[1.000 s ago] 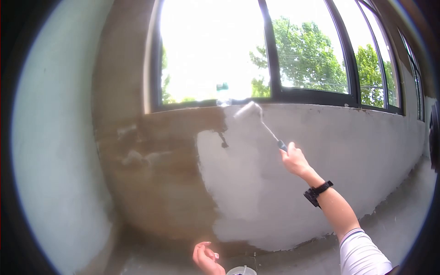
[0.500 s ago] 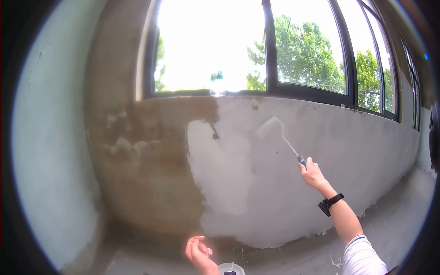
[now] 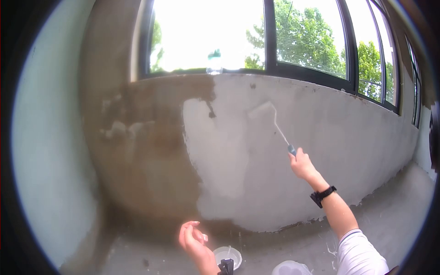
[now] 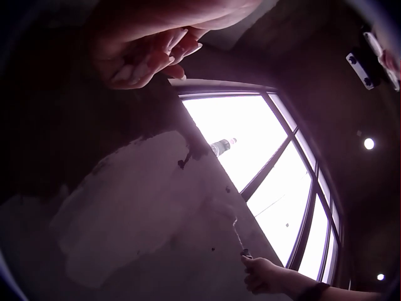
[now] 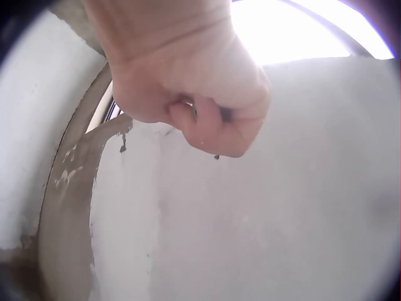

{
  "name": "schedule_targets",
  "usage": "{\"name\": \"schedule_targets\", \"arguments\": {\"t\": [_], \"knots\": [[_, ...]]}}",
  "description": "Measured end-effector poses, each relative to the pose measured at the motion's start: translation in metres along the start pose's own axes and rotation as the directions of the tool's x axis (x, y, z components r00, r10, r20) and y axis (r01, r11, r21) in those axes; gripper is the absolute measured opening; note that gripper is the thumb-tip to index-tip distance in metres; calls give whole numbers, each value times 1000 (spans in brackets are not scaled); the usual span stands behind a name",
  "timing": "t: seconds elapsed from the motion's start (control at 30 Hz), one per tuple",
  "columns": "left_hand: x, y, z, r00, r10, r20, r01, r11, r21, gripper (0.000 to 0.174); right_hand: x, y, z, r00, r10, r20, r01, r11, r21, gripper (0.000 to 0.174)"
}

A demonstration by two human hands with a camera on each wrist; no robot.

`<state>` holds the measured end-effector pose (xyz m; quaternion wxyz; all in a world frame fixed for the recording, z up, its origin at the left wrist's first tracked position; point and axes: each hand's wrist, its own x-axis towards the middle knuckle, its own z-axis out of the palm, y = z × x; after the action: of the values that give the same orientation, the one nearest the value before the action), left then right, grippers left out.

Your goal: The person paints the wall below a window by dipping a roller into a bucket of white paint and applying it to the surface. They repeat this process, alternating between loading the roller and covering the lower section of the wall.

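My right hand (image 3: 303, 165) grips the blue-grey handle of a paint roller (image 3: 262, 109) in the head view. The white roller lies against the pale, freshly coated part of the wall (image 3: 220, 156), below the window. In the right wrist view the fingers (image 5: 207, 122) are curled tight and the roller is hidden behind the fist. Low in the head view, my left hand (image 3: 193, 240) hangs in the air with loosely bent fingers and nothing in it. A white bucket (image 3: 237, 257) stands on the floor just beside it.
On the window sill stands a clear bottle (image 3: 214, 64) with a green label. Brown uncoated wall (image 3: 146, 183) spreads to the left, up to a pale side wall (image 3: 50, 137). A second whitish container (image 3: 291, 269) shows at the bottom edge.
The roller has come down from just under the sill to lower on the wall. The head view has tilted down, bringing more of the bucket and the second container into sight.
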<state>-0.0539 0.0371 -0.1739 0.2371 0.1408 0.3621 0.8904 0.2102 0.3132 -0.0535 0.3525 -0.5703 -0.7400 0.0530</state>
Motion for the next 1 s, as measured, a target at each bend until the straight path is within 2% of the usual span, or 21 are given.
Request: {"name": "schedule_targets", "arguments": {"t": [0.1,0.17,0.23,0.33,0.53,0.63,0.73,0.87,1.0], "knots": [[-3,3,2,1000,-11,-10,11,1000,-8,20,-43,41,32,993,86,78,-84,996,-31,43],[-4,1,0,1000,-10,-19,10,1000,-3,21,-63,70,69,994,92,62,-90,995,-44,42],[-5,2,0,1000,-7,-25,7,1000,11,21,-75,73,92,992,108,60,-107,994,-12,41],[-6,4,-2,1000,7,-18,-7,1000,20,21,-77,47,103,997,78,18,-80,985,155,38],[-13,8,6,999,28,-22,-26,996,82,21,-15,-65,66,997,-15,-70,36,949,314,36],[-11,-1,3,999,35,-32,-32,994,102,21,-3,-72,74,998,10,-56,9,941,338,37],[-9,-4,3,999,30,-28,-26,993,118,21,-27,-18,116,999,14,-49,1,957,290,37],[-8,-4,3,999,7,-45,-2,994,109,21,-94,95,178,994,100,40,-105,983,153,37],[-8,-6,8,1000,2,-17,0,987,159,21,-163,167,205,976,187,115,-192,981,30,36]]}}
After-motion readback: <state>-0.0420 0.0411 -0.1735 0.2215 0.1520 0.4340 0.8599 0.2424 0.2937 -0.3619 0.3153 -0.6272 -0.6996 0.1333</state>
